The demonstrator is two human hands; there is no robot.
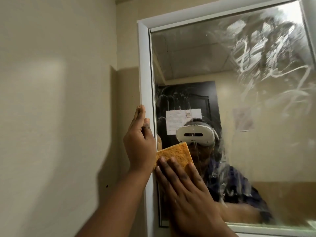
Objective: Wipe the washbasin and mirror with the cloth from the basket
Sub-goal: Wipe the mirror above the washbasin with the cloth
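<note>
Cream wall is filling the left of my view, bare paint running up to the white frame of the mirror. I am bracing my left hand against that frame, fingers straight and lying along its outer edge, thumb on its front face, gripping nothing; I judge it is there to steady me and keep the mirror from shifting while I am pushing on the glass. Just to its right, I am pressing the orange cloth flat onto the lower left corner of the glass with my right hand, fingers spread and straight over it so the whole pad is bearing on the surface, not pinched or bunched. Further right, the glass is carrying white soapy smears and streaks, thickest toward the upper right, with thin drips running down the middle over my reflection. I take it that the mirror is only partly done, since that film is waiting to be wiped off. I am not seeing the washbasin or the basket from here.
</note>
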